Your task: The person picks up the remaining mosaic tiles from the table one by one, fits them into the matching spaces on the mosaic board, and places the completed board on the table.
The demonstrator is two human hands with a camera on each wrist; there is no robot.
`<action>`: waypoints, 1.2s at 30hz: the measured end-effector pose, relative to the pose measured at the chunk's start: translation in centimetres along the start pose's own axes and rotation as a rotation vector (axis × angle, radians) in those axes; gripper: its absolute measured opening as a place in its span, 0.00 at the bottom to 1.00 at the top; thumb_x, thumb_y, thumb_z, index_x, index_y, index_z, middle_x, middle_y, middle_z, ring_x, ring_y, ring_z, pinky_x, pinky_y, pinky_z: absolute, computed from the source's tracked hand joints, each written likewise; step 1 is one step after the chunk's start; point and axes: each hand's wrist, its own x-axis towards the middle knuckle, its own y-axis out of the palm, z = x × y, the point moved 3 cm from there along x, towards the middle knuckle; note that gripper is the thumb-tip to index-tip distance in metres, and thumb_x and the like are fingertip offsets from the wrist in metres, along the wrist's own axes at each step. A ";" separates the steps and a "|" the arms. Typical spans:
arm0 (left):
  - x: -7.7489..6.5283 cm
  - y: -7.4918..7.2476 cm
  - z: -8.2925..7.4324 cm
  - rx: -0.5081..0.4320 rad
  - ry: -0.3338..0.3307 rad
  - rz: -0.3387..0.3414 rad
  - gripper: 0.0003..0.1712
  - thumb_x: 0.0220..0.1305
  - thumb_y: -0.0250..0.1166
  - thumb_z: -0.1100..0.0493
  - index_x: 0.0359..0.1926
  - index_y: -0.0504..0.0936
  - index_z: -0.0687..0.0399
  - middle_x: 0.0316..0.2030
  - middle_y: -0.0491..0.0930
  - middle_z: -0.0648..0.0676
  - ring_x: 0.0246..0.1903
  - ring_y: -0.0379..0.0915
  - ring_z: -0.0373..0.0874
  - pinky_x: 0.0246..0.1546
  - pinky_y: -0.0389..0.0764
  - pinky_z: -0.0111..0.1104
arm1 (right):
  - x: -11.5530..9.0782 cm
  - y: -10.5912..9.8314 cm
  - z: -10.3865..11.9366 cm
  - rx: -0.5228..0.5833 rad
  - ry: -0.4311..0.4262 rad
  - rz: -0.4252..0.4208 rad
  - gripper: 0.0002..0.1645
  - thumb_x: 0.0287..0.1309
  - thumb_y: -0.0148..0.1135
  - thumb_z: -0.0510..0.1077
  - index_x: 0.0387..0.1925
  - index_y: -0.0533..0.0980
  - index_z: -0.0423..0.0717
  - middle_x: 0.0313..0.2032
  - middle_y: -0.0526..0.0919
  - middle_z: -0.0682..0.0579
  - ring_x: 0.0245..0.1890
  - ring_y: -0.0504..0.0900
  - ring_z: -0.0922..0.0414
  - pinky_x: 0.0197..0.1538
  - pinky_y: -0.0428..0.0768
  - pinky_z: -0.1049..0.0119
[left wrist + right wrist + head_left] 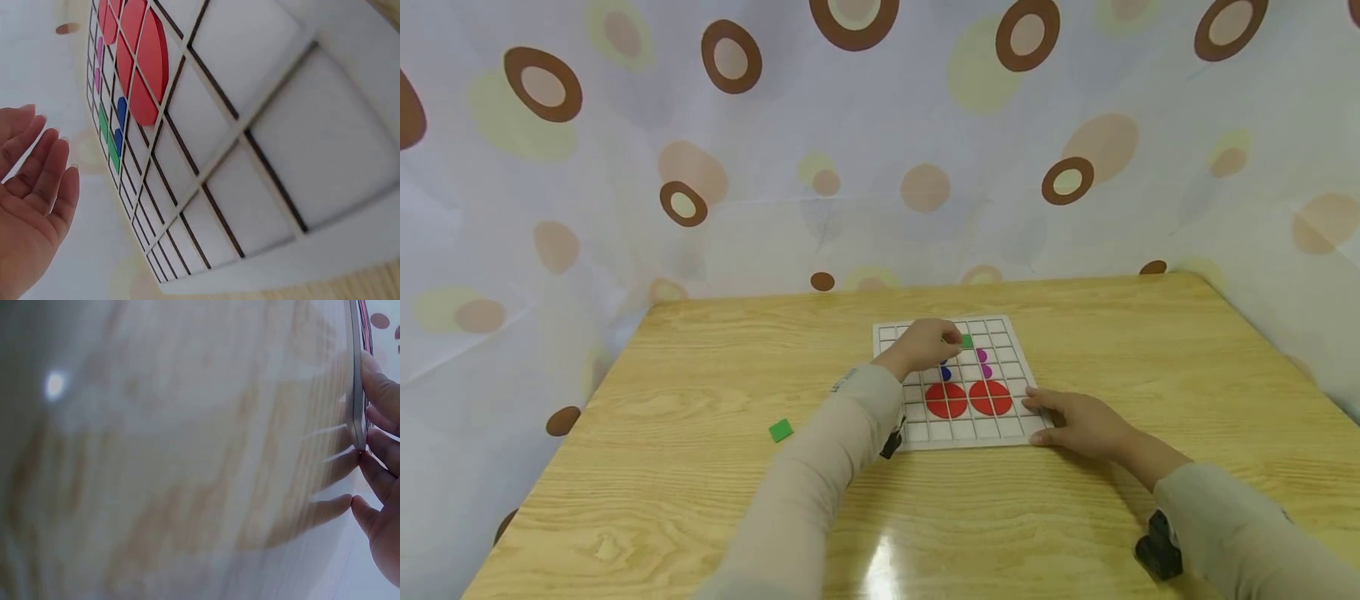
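A white grid board (1000, 429) lies on the table and bears coloured pieces. Two red circles (946, 402) stand near its front, with blue pieces (122, 112) and magenta pieces (987, 372) behind them. Farther back are green pieces (967, 341), one nearly hidden by my left hand in the head view. My left hand (928, 343) hovers above the board's back part, fingers loosely bent; the left wrist view shows nothing in it. My right hand (1086, 425) holds the board's front right corner, thumb and fingers against its edges (357, 375).
A loose green square (781, 430) lies on the wooden table (700, 500), left of the board and beside my left sleeve. A patterned cloth (880, 167) hangs behind the table and along its sides. Each wrist carries a small black device (1159, 546).
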 end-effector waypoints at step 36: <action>-11.5 -5.6 4.5 -0.098 0.019 -0.014 0.13 0.58 0.57 0.58 0.44 0.75 0.57 0.43 0.73 0.54 0.38 0.69 0.42 0.36 0.71 0.33 | -0.3 -0.3 0.4 -0.006 -0.060 -0.019 0.36 0.45 0.61 0.55 0.52 0.68 0.37 0.56 0.64 0.40 0.56 0.59 0.41 0.53 0.59 0.48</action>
